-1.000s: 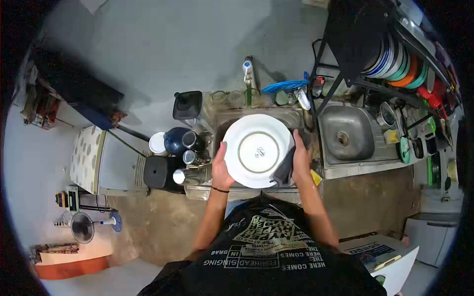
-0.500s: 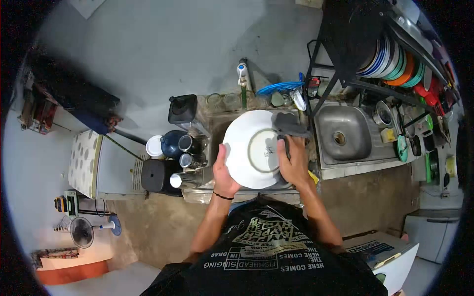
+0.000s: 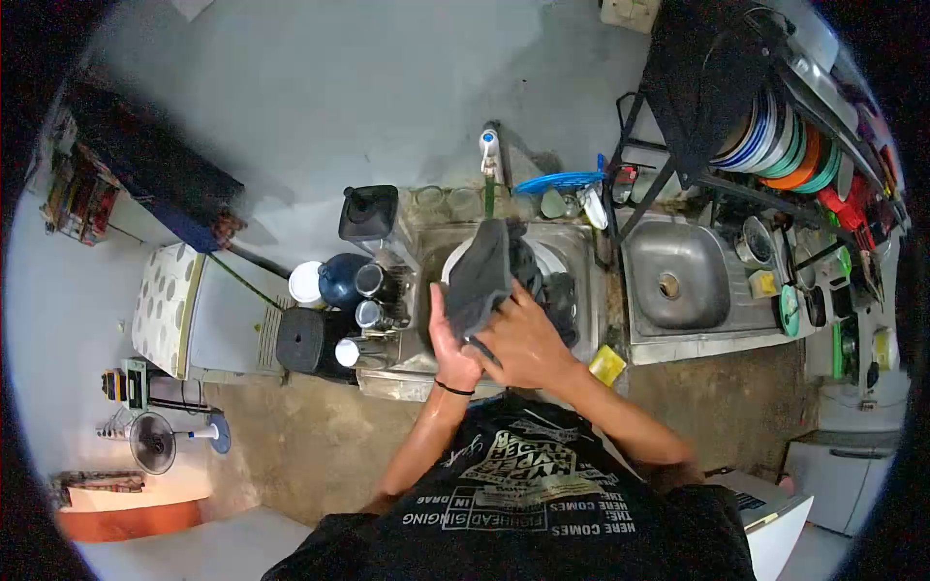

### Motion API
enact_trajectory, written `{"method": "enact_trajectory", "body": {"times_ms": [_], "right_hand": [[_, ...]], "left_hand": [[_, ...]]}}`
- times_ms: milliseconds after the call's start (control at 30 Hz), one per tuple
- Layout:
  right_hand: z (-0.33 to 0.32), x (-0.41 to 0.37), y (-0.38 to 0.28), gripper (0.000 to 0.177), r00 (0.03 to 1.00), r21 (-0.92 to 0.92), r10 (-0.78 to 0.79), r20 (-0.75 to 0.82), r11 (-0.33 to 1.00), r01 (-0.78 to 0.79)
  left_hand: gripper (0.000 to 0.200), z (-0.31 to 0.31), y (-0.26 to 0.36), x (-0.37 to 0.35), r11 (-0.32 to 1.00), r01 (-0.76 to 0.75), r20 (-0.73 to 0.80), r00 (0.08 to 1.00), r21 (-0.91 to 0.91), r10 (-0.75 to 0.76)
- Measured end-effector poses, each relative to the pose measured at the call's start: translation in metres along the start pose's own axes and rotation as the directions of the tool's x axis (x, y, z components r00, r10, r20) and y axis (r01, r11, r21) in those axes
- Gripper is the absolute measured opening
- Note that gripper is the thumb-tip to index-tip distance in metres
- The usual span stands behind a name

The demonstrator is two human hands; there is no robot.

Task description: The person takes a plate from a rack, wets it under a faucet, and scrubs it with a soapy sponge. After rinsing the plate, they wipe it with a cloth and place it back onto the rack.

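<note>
A dark grey cloth [image 3: 481,276] hangs spread over the left sink basin, gripped by my right hand [image 3: 528,339], whose fingers are bent at its lower edge. My left hand [image 3: 451,339] touches my right hand at the cloth's lower left, its thumb raised and its other fingers partly hidden. Beneath the cloth a white plate [image 3: 550,259] lies in the basin, mostly covered. More dark cloth [image 3: 560,298] lies at the right side of the basin. The faucet [image 3: 489,145] stands behind the basin with a green hose hanging from it.
Metal cups [image 3: 370,315] and a dark lidded container [image 3: 368,215] stand left of the basin. A second sink [image 3: 678,271] is on the right, below a black rack with stacked plates [image 3: 785,150]. A yellow packet [image 3: 607,365] lies at the counter's front edge.
The white plate has gone from between my hands down into the basin. My hands have come together, and the cloth has moved left and is spread over the plate. The view has shifted slightly.
</note>
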State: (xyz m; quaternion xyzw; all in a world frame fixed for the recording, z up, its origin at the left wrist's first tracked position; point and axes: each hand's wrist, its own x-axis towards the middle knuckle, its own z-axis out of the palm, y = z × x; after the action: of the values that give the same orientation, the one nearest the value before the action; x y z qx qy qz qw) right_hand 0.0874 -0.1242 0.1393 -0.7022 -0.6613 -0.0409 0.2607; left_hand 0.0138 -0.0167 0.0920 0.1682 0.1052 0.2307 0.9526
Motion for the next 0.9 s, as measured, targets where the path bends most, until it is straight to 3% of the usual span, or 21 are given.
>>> {"method": "enact_trajectory", "body": {"times_ms": [33, 67, 100, 167, 200, 233, 300, 333, 367, 433, 467, 533, 600, 700, 733, 833, 900], "right_hand": [[0.0, -0.001, -0.003, 0.034, 0.997, -0.001, -0.068, -0.048, 0.998, 0.068], [-0.01, -0.004, -0.009, 0.034, 0.982, -0.054, -0.05, 0.182, 0.997, 0.061], [-0.007, -0.01, -0.01, 0.034, 0.989, -0.031, -0.059, 0.137, 0.997, 0.063], [0.01, -0.026, -0.006, 0.032, 0.996, 0.014, -0.078, 0.051, 0.997, 0.077], [0.014, -0.027, -0.004, 0.036, 0.992, 0.077, -0.107, -0.065, 0.991, 0.112], [0.013, -0.03, -0.003, 0.038, 0.993, 0.124, -0.04, -0.107, 0.991, 0.053], [0.003, -0.033, -0.004, 0.042, 0.978, 0.224, 0.103, -0.18, 0.973, -0.061], [0.015, -0.047, 0.008, 0.049, 0.988, 0.114, 0.076, -0.131, 0.992, -0.061], [0.026, -0.057, 0.014, 0.048, 0.981, 0.158, 0.157, -0.113, 0.978, -0.139], [0.04, -0.071, 0.02, 0.047, 0.947, 0.236, 0.315, -0.068, 0.927, -0.292], [0.049, -0.067, 0.017, 0.042, 0.895, 0.197, 0.326, -0.305, 0.941, -0.276], [0.061, -0.067, 0.011, 0.041, 0.78, 0.407, 0.556, -0.287, 0.808, -0.426], [0.073, -0.051, 0.012, 0.04, 0.583, 0.649, 0.767, -0.27, 0.592, -0.478], [0.057, -0.026, 0.012, 0.045, 0.512, 0.77, 0.809, -0.288, 0.514, -0.379], [0.045, -0.019, 0.005, 0.046, 0.531, 0.77, 0.809, -0.254, 0.501, -0.395], [0.049, -0.013, -0.012, 0.044, 0.597, 0.649, 0.734, -0.324, 0.631, -0.424], [0.043, -0.012, -0.026, 0.037, 0.664, 0.713, 0.719, -0.203, 0.574, -0.403]], "left_hand": [[0.056, -0.011, 0.007, 0.004, 0.993, 0.06, -0.042, 0.997, -0.103, -0.064], [0.059, -0.019, 0.014, 0.005, 0.961, 0.182, 0.151, 0.977, -0.208, -0.153], [0.059, -0.017, 0.019, 0.004, 0.936, 0.243, 0.127, 0.968, -0.256, -0.216], [0.058, -0.004, 0.024, 0.001, 0.975, 0.071, -0.063, 0.994, -0.212, -0.086], [0.058, -0.005, 0.025, 0.001, 0.978, 0.017, -0.077, 0.996, -0.209, -0.034], [0.058, -0.003, 0.027, 0.002, 0.978, -0.036, -0.091, 0.996, -0.206, 0.018], [0.058, 0.012, 0.034, -0.002, 0.964, 0.043, 0.112, 0.994, -0.261, -0.014], [0.057, 0.01, 0.037, -0.002, 0.954, 0.039, 0.138, 0.99, -0.298, 0.002], [0.057, 0.008, 0.041, -0.001, 0.942, 0.039, 0.163, 0.986, -0.333, 0.017], [0.06, 0.015, 0.044, -0.004, 0.972, -0.008, 0.163, 0.985, -0.236, 0.048], [0.061, 0.02, 0.046, -0.007, 0.977, -0.027, 0.141, 0.988, -0.21, 0.058], [0.062, 0.023, 0.046, -0.01, 0.983, -0.074, 0.128, 0.987, -0.167, 0.096], [0.062, 0.034, 0.044, -0.014, 0.992, -0.109, 0.144, 0.983, -0.058, 0.116], [0.059, 0.04, 0.044, -0.018, 0.992, -0.124, 0.193, 0.974, 0.009, 0.12], [0.059, 0.046, 0.043, -0.019, 0.986, -0.16, 0.176, 0.973, 0.053, 0.149], [0.061, 0.052, 0.037, -0.016, 0.973, -0.204, 0.154, 0.97, 0.107, 0.186], [0.062, 0.047, 0.032, -0.012, 0.974, -0.196, 0.095, 0.978, 0.112, 0.186]]}}
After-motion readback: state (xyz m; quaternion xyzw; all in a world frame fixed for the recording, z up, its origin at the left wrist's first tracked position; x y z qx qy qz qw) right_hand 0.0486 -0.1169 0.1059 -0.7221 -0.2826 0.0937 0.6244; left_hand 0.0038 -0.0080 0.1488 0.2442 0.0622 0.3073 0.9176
